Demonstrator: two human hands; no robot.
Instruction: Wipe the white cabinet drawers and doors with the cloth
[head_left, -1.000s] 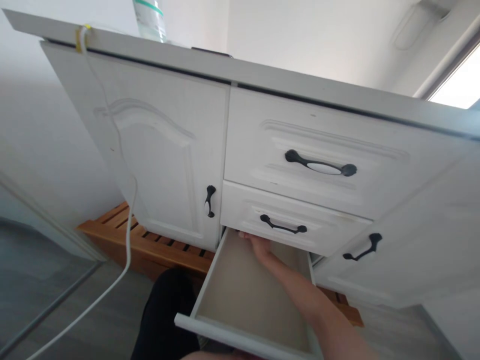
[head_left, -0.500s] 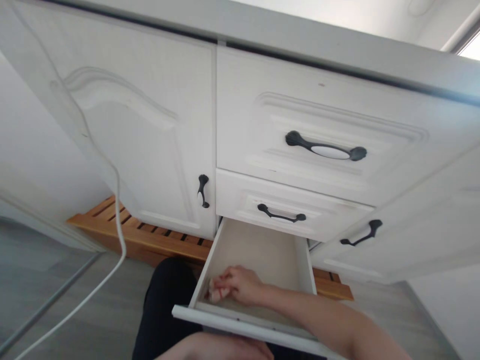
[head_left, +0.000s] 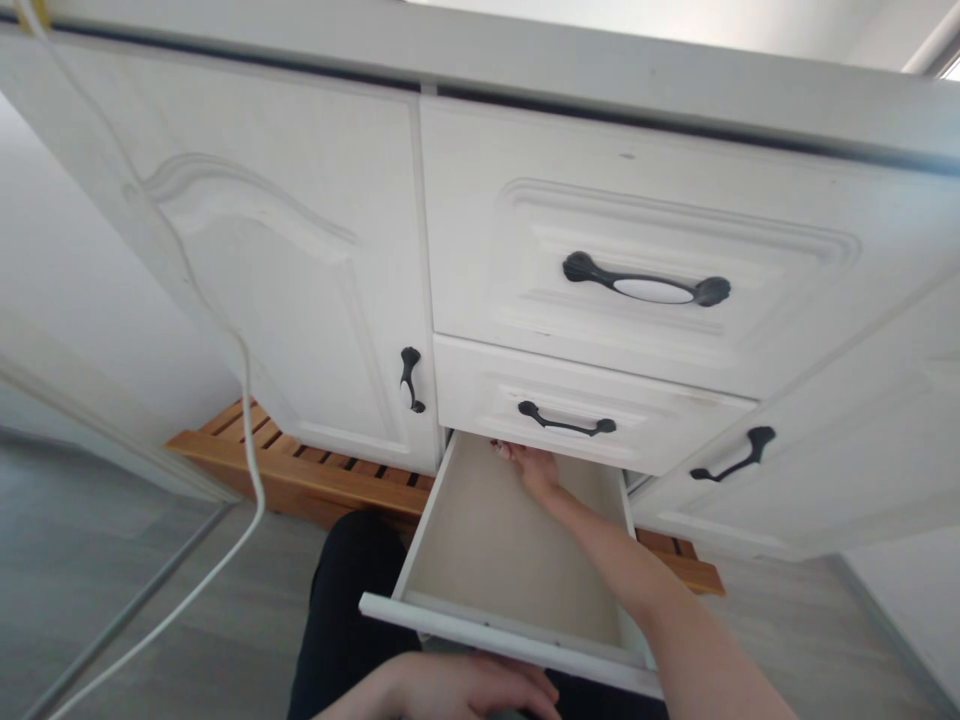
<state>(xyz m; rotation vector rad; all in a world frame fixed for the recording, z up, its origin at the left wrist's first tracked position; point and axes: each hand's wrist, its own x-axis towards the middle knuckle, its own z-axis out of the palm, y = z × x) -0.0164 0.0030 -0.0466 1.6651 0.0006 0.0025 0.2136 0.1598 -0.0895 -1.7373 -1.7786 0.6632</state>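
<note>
The bottom drawer point(head_left: 517, 540) is pulled out, its pale floor bare where it shows. My right hand point(head_left: 531, 468) reaches to the back of it, under the edge of the drawer front above, with its fingers closed round a small crumpled pale and reddish cloth point(head_left: 502, 450), mostly hidden. Below the front panel of the open drawer, my left hand point(head_left: 480, 685) rests near my lap, fingers bent; its fingertips are partly hidden and whether it holds anything does not show.
White cabinet doors point(head_left: 277, 290) and a closed upper drawer point(head_left: 645, 220) with dark handles stand in front. A slatted wooden board point(head_left: 300, 470) runs beneath. A white cable point(head_left: 251, 440) hangs at the left, near a metal bar point(head_left: 142, 600).
My right hand has moved from the front left corner of the drawer to its back, with the cloth in it. My left hand stays below the drawer front.
</note>
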